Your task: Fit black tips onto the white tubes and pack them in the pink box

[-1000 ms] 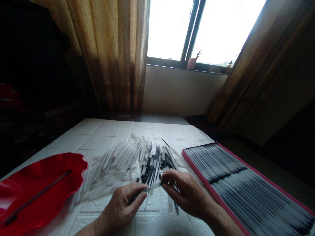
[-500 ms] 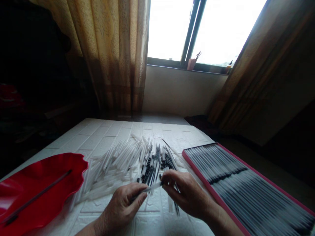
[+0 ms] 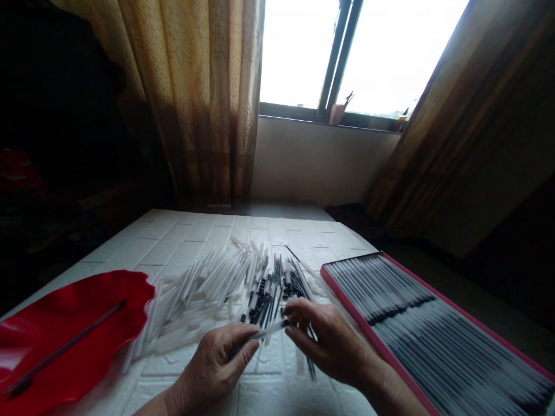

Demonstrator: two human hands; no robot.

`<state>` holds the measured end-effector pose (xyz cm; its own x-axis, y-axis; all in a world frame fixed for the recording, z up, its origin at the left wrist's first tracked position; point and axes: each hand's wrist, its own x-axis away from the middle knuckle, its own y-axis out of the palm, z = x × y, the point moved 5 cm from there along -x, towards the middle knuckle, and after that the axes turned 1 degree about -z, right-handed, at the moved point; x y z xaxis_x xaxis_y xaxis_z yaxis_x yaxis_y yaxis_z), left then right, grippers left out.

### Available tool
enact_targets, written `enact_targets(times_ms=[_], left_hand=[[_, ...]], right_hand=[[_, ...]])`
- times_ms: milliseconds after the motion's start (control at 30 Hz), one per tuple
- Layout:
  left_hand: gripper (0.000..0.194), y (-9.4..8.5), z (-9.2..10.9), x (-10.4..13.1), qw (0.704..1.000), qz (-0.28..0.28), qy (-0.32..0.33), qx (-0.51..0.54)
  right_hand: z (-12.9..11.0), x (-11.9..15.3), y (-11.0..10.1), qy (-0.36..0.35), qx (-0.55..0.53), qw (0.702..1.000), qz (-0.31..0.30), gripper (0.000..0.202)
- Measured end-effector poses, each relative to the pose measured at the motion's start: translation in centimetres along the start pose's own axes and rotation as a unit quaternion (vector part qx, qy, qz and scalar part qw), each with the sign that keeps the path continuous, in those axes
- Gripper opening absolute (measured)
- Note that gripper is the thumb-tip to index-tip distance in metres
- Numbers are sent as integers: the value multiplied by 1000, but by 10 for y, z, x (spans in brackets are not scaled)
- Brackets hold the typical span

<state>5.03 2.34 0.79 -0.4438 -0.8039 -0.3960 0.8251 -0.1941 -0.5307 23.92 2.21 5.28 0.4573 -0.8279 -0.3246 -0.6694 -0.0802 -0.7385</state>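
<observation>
My left hand (image 3: 221,355) is closed on a clear pen (image 3: 271,330), which tilts slightly up to the right. Its rear part is hidden in the grip. At the pen's black right end, the thumb and fingertips of my right hand (image 3: 327,338) are curled around it in a loose pinch. Just beyond both hands lies a pile of black pen parts (image 3: 269,292), with thin refills and small caps among them. To its left, clear pen barrels (image 3: 212,271) are heaped on the white table (image 3: 182,375).
A red scalloped dish (image 3: 87,323) holding one pen stands at the left. On the right is a pink-edged box (image 3: 368,329) packed with rows of clear pens (image 3: 416,323). A window, curtains (image 3: 203,86) and a pink cup (image 3: 337,113) are behind the table.
My right fingertips have loosened slightly around the black end, so more of it shows. My left hand keeps its hold on the pen, almost unmoved.
</observation>
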Motion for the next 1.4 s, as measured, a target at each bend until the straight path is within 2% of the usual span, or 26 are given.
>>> enact_targets(times_ms=[500, 633, 1000, 1200, 1267, 1400], left_hand=[[19, 0, 1, -1, 1000, -6, 1, 3], [18, 0, -1, 1, 1000, -1, -3, -2], [19, -1, 3, -1, 1000, -4, -2, -5], [18, -1, 3, -1, 1000, -2, -1, -3], [18, -1, 4, -2, 1000, -2, -2, -3], [18, -1, 3, -2, 1000, -1, -4, -6]], right_hand=[[1, 0, 1, -10, 13, 1000, 3, 4], [-1, 1, 1, -26, -6, 1000, 7, 20], [-2, 0, 2, -3, 5, 1000, -1, 7], [1, -1, 3, 5, 35, 999, -2, 14], [2, 0, 3, 9, 26, 1000, -3, 7], [1, 1, 3, 4, 2, 1000, -7, 13]])
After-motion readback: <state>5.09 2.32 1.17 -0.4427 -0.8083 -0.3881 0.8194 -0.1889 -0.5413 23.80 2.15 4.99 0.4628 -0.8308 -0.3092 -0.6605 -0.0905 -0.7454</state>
